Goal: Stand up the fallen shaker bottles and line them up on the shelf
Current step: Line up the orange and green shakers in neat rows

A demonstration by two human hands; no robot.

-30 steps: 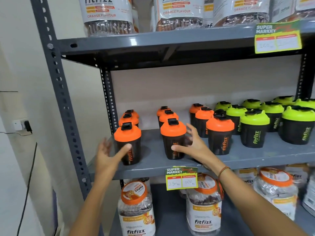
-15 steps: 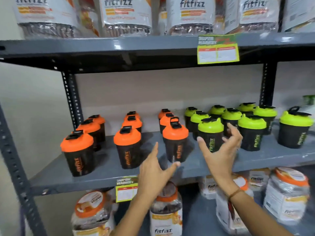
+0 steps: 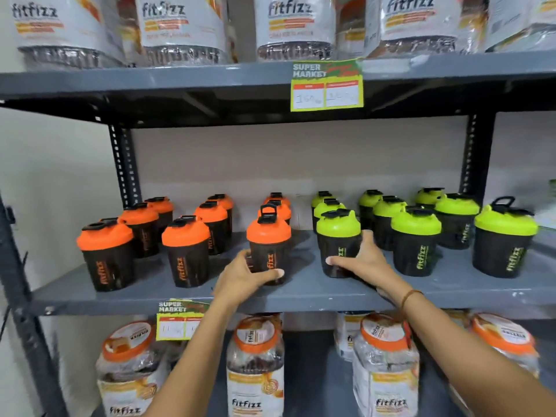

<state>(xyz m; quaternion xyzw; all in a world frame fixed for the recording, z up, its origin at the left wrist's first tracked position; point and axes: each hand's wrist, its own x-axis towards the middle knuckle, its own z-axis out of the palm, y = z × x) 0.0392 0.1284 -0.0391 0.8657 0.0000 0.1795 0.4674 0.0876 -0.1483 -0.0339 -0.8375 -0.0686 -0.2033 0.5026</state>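
Black shaker bottles stand upright in rows on the grey middle shelf (image 3: pixel 301 291): orange-lidded ones on the left, green-lidded ones on the right. My left hand (image 3: pixel 240 275) wraps the base of the front orange-lidded shaker (image 3: pixel 268 236), whose lid loop sticks up. My right hand (image 3: pixel 365 261) grips the lower body of the front green-lidded shaker (image 3: pixel 338 233). Both bottles rest on the shelf near its front edge. No bottle in view lies on its side.
Large Fitfizz jars (image 3: pixel 255 365) fill the shelf below, and more jars (image 3: pixel 294 25) the shelf above. Price tags (image 3: pixel 327 85) hang on the shelf edges. A perforated upright post (image 3: pixel 123 167) stands at the back left. A green-lidded shaker (image 3: pixel 504 239) stands at the far right.
Both hands were open in the air in front of the shelf; now each has closed around a front bottle. The view has shifted right along the shelf.
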